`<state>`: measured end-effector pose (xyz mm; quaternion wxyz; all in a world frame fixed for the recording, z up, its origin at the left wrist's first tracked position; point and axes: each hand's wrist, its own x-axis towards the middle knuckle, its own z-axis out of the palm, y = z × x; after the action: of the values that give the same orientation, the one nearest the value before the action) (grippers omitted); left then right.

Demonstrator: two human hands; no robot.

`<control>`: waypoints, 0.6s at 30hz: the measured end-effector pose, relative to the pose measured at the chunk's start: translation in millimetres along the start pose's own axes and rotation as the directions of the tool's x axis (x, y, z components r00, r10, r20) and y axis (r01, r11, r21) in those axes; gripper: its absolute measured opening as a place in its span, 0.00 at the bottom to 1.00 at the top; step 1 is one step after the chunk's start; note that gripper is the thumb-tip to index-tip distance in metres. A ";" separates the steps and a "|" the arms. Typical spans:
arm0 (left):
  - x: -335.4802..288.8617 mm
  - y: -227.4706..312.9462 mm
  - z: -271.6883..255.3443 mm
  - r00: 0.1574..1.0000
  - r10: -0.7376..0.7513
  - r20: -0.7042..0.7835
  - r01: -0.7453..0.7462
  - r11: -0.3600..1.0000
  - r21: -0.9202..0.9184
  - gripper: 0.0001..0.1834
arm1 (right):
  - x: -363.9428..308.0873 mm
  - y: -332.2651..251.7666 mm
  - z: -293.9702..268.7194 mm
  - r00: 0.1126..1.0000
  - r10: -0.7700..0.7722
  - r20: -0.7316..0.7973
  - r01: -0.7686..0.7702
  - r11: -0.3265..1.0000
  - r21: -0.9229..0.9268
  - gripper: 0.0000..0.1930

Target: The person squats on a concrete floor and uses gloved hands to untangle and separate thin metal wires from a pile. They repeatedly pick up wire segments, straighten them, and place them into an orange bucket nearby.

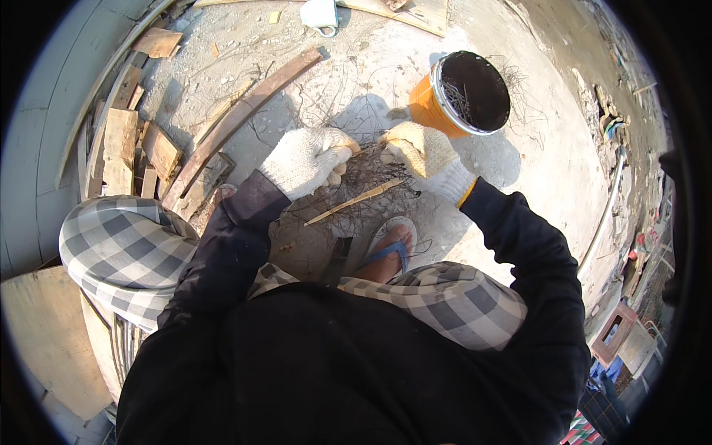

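2 gloved hands, my left hand [308,159] and right hand [424,154], curl closed at the wire tangle [354,178] beyond my sandalled foot [391,248], and though I cannot tell what each pinches, I should pull gently, keeping springy ends low.

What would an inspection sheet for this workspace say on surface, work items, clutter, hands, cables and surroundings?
Surface: pale ground, dusty and littered.
Work items: tangled wires on the ground, wood sliver across them; open orange bucket with thin pieces inside.
Clutter: wood scraps and a long plank, left; white mug, top.
Hands: left hand and right hand, both gloved, close together, fingers curled; exact grip unclear.
Cables: nothing clearly seen.
Surroundings: grey panels, left; mixed debris, right.
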<state>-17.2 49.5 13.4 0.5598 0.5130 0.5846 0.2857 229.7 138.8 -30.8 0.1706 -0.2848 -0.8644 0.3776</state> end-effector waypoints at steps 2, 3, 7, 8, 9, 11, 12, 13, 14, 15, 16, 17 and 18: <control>0.2 -2.9 5.5 0.910 0.415 -0.013 -0.380 0.845 0.376 0.12 | -2.5 5.8 2.0 0.998 0.063 0.021 -0.063 0.998 -0.016 0.12; -1.0 -3.7 6.6 0.894 0.446 -0.033 -0.387 0.808 0.444 0.12 | -3.1 8.0 1.8 0.999 0.034 0.011 -0.034 0.999 0.027 0.12; -1.8 -6.2 14.7 0.892 0.451 -0.026 -0.319 0.671 0.670 0.12 | 4.5 9.8 -2.6 0.989 0.094 0.112 -0.118 0.968 0.222 0.13; -2.0 -7.1 14.8 0.890 0.455 -0.010 -0.321 0.643 0.696 0.12 | 7.7 7.0 -4.1 0.976 0.157 0.151 -0.193 0.942 0.275 0.13; -0.7 -7.7 15.3 0.891 0.453 0.012 -0.317 0.604 0.731 0.11 | 9.4 6.1 -5.2 0.988 0.073 0.134 -0.103 0.968 0.228 0.13; 0.6 -8.3 15.5 0.908 0.414 -0.061 -0.313 0.769 0.558 0.10 | 10.2 1.3 -6.7 0.993 0.000 0.118 -0.016 0.991 0.135 0.14; 0.6 -8.2 16.0 0.960 0.271 -0.069 -0.211 0.864 0.457 0.09 | 9.6 -1.0 -6.7 0.993 0.018 0.117 -0.034 0.990 0.139 0.14; 0.7 -7.9 16.7 0.969 0.225 -0.107 -0.178 0.925 0.335 0.09 | 8.3 -2.7 -6.0 0.993 0.038 0.115 -0.054 0.988 0.143 0.14; -0.1 -7.5 17.7 0.993 0.059 -0.101 -0.038 0.979 0.198 0.10 | 6.9 -3.6 -5.2 0.991 0.044 0.125 -0.064 0.986 0.156 0.13; -1.0 -7.1 18.9 0.994 -0.082 -0.076 0.086 0.995 0.055 0.12 | 6.3 -3.7 -4.5 0.990 0.071 0.118 -0.086 0.988 0.128 0.13; -2.2 -6.7 20.3 0.983 -0.175 -0.047 0.171 0.982 -0.084 0.12 | 5.9 -3.3 -3.6 0.989 0.083 0.124 -0.097 0.989 0.112 0.13; -3.5 -6.7 21.4 0.971 -0.240 -0.016 0.230 0.947 -0.225 0.13 | 6.0 -2.8 -2.5 0.990 0.091 0.110 -0.103 0.989 0.102 0.12; -4.5 -7.3 21.7 0.962 -0.272 0.021 0.260 0.891 -0.372 0.14 | 6.6 -2.3 -1.2 0.990 0.088 0.109 -0.099 0.990 0.103 0.13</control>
<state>0.6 37.9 3.9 0.6709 0.3084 0.5937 0.3197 224.3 142.3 -27.8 0.1227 -0.2954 -0.8360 0.4458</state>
